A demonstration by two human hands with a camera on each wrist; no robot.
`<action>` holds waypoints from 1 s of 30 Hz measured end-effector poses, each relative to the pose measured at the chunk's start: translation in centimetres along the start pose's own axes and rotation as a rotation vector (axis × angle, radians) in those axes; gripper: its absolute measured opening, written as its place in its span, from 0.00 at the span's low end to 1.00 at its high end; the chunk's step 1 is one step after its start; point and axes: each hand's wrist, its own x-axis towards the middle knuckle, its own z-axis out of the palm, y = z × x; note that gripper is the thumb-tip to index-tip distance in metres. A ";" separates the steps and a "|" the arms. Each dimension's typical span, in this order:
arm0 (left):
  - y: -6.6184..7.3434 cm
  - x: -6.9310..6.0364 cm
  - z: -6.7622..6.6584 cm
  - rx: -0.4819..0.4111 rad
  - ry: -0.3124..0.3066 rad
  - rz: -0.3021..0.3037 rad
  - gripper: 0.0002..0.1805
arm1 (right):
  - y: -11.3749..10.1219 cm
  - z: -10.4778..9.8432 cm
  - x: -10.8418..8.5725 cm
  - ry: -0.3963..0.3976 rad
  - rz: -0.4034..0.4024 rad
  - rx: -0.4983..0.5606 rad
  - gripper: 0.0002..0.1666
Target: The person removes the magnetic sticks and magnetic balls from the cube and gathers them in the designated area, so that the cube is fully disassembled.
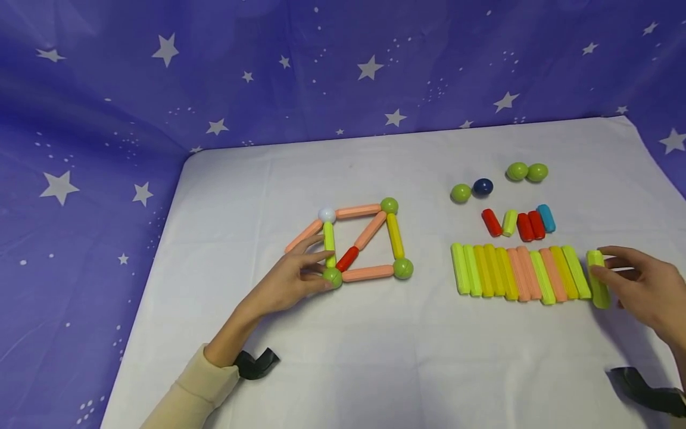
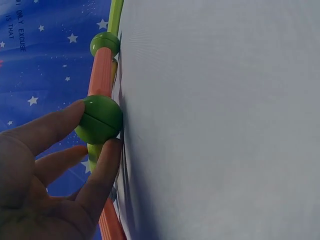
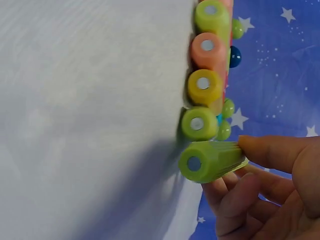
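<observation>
At the frame's lower-left corner, my left hand (image 1: 289, 279) pinches a green ball (image 2: 100, 120) between thumb and finger. That ball joins a flat frame of magnetic rods: salmon rods (image 1: 367, 273), a yellow rod (image 1: 395, 236), a lime rod (image 1: 329, 244) and a red-and-salmon diagonal. A white ball (image 1: 327, 215) and two more green balls sit at the other corners. On the right, my right hand (image 1: 643, 283) grips a lime-green magnetic rod (image 3: 212, 161) between thumb and fingers. This rod is at the right end of a row of rods (image 1: 514, 274), slightly tilted.
Above the row lie short red, lime and blue rods (image 1: 525, 225). Farther back are several green balls (image 1: 517, 171) and a dark blue ball (image 1: 483, 187). A white cloth (image 1: 375, 357) covers the table. Behind it hangs a purple-blue starry cloth (image 1: 300, 71).
</observation>
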 end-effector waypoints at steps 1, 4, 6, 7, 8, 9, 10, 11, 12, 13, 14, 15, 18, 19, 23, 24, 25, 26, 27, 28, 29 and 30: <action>0.0 0.0 0.0 -0.011 -0.001 -0.003 0.34 | 0.2 0.1 0.1 -0.011 0.003 0.005 0.32; 0.2 0.1 0.1 -0.007 0.005 -0.005 0.37 | 0.5 0.2 0.2 -0.037 0.003 0.016 0.32; 0.5 0.1 0.0 0.069 0.021 -0.001 0.40 | 0.8 0.3 0.2 -0.055 0.015 0.017 0.32; 0.6 0.1 -0.1 0.127 0.030 -0.002 0.41 | 0.9 0.3 0.2 -0.062 0.021 0.017 0.32; 0.8 0.2 -0.2 0.195 0.040 -0.005 0.43 | 1.1 0.3 0.2 -0.066 0.022 0.017 0.32; 1.0 0.2 -0.3 0.268 0.051 -0.008 0.45 | 1.2 0.3 0.2 -0.069 0.020 0.018 0.32; 1.1 0.3 -0.5 0.342 0.058 -0.010 0.46 | 1.4 0.3 0.2 -0.073 0.018 0.019 0.32; 1.3 0.4 -0.6 0.406 0.060 -0.014 0.48 | 1.5 0.3 0.3 -0.075 0.012 0.020 0.32; 1.5 0.6 -0.8 0.464 0.059 -0.012 0.50 | 1.5 0.4 0.3 -0.076 0.003 0.021 0.32; 1.6 0.8 -1.1 0.506 0.056 -0.016 0.52 | 1.6 0.4 0.3 -0.080 -0.002 0.024 0.32; 1.7 1.1 -1.3 0.539 0.047 -0.015 0.53 | 1.7 0.4 0.2 -0.083 -0.005 0.026 0.32; 1.8 1.4 -1.5 0.569 0.036 -0.010 0.55 | 1.7 0.4 0.2 -0.085 -0.007 0.026 0.32; 1.8 2.3 -2.1 0.611 -0.019 -0.008 0.58 | 1.5 0.4 0.1 -0.095 -0.013 0.026 0.32; 1.8 2.6 -2.3 0.614 -0.042 -0.010 0.58 | 1.5 0.4 0.0 -0.099 -0.016 0.025 0.32; 1.6 3.6 -3.0 0.618 -0.129 -0.012 0.58 | 1.0 0.3 -0.2 -0.102 -0.040 0.012 0.32; 1.5 3.8 -3.1 0.616 -0.146 -0.015 0.58 | 0.9 0.3 -0.2 -0.100 -0.043 0.010 0.32; 1.4 3.9 -3.1 0.613 -0.159 -0.016 0.57 | 0.8 0.3 -0.3 -0.099 -0.045 0.008 0.31; 1.3 4.1 -3.2 0.610 -0.167 -0.019 0.57 | 0.7 0.3 -0.3 -0.097 -0.046 0.006 0.31; 1.3 4.1 -3.2 0.605 -0.170 -0.027 0.57 | 0.6 0.3 -0.3 -0.096 -0.046 0.005 0.31; 1.3 4.2 -3.1 0.602 -0.171 -0.032 0.57 | 0.6 0.3 -0.3 -0.097 -0.045 0.004 0.31; 1.3 4.2 -3.1 0.599 -0.168 -0.035 0.57 | 0.6 0.2 -0.3 -0.098 -0.045 0.003 0.31; 1.3 4.2 -3.0 0.596 -0.163 -0.037 0.58 | 0.5 0.1 -0.3 -0.099 -0.045 0.003 0.31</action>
